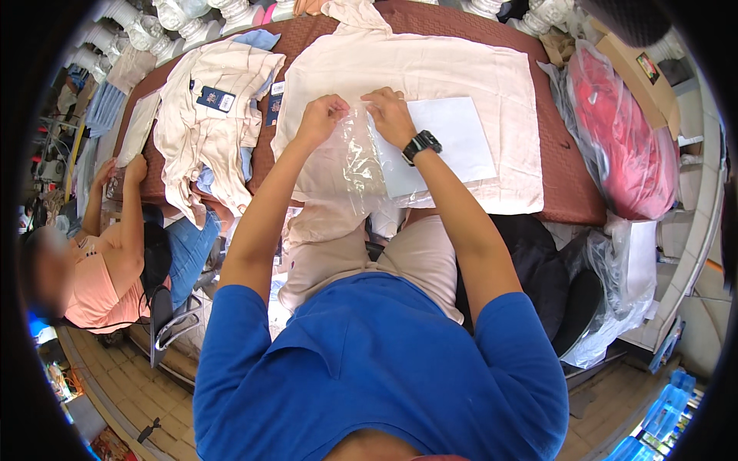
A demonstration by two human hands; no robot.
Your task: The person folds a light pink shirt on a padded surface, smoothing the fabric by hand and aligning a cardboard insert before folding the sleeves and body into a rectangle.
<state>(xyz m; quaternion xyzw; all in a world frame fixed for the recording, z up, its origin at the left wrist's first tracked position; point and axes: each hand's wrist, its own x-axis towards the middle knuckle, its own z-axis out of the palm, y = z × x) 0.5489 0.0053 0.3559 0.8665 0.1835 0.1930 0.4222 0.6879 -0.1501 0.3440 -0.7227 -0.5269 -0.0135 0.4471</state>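
Note:
A cream garment (430, 65) is spread out on the table in front of me. On it lie a clear plastic bag (358, 157) and a white rectangular sheet (450, 138). Clear film also shows along the sheet's near edge; whether the sheet is inside the bag I cannot tell. My left hand (324, 119) pinches the bag's far left corner with closed fingers. My right hand (392, 119), with a dark watch (422, 146) on its wrist, grips the bag's far edge beside the sheet, its fingers bent.
Left of me, cream and light blue garments with dark tags (215, 98) are heaped on the brown-covered table (569, 173). A co-worker (108, 269) sits at the far left, handling a folded cloth. Red items in clear plastic (615, 131) and a cardboard box (638, 81) stand at right.

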